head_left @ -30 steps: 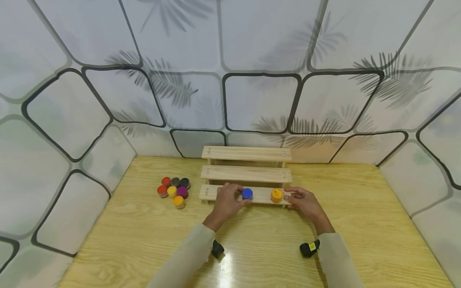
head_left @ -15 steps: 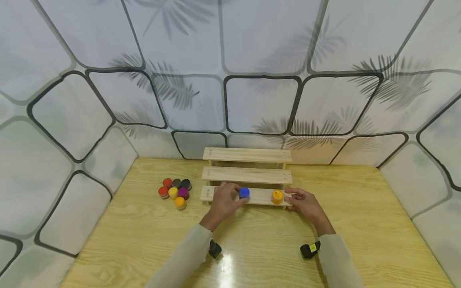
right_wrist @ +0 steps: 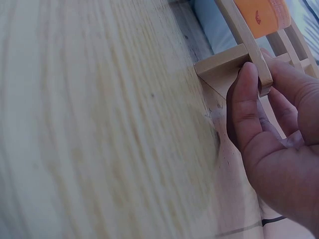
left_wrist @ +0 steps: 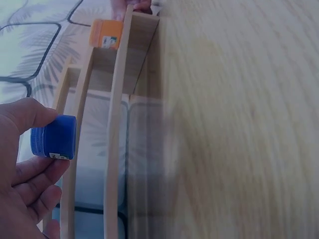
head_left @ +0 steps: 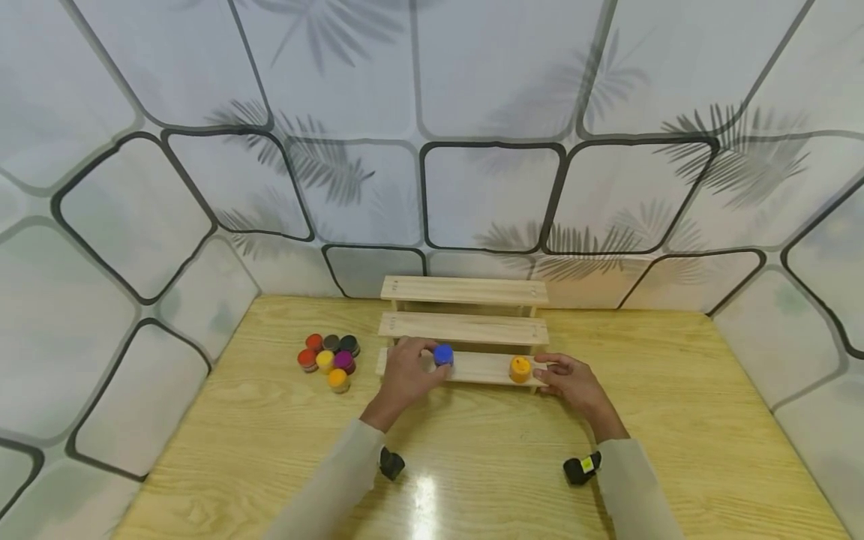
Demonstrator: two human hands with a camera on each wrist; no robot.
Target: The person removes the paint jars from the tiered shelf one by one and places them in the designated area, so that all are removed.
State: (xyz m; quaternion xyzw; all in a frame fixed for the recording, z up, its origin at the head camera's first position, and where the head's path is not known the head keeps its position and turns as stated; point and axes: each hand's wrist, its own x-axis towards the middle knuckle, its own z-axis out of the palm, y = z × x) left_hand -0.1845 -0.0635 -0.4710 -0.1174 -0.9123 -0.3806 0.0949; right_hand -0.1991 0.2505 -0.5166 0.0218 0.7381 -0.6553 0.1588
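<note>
In the head view my left hand [head_left: 403, 376] pinches a small blue paint jar [head_left: 443, 355] between thumb and fingers, over the left part of the lowest step of a three-step wooden display rack [head_left: 481, 367]. The left wrist view shows the blue jar [left_wrist: 62, 137] lying sideways to that camera, a bit of label visible. My right hand [head_left: 574, 384] holds the right end of the lowest step; in the right wrist view its thumb and fingers pinch the board end [right_wrist: 261, 74]. Close beside it, an orange paint jar [head_left: 520, 369] stands on that step.
Left of the rack, several small jars cluster on the wooden table [head_left: 270, 450], among them a purple jar [head_left: 344, 362], a red jar [head_left: 307, 360] and a yellow-orange jar [head_left: 338, 381]. A patterned wall [head_left: 493, 195] rises close behind the rack.
My left hand has moved left along the lowest step with the blue jar, away from the orange jar. The right hand keeps its place at the rack's end.
</note>
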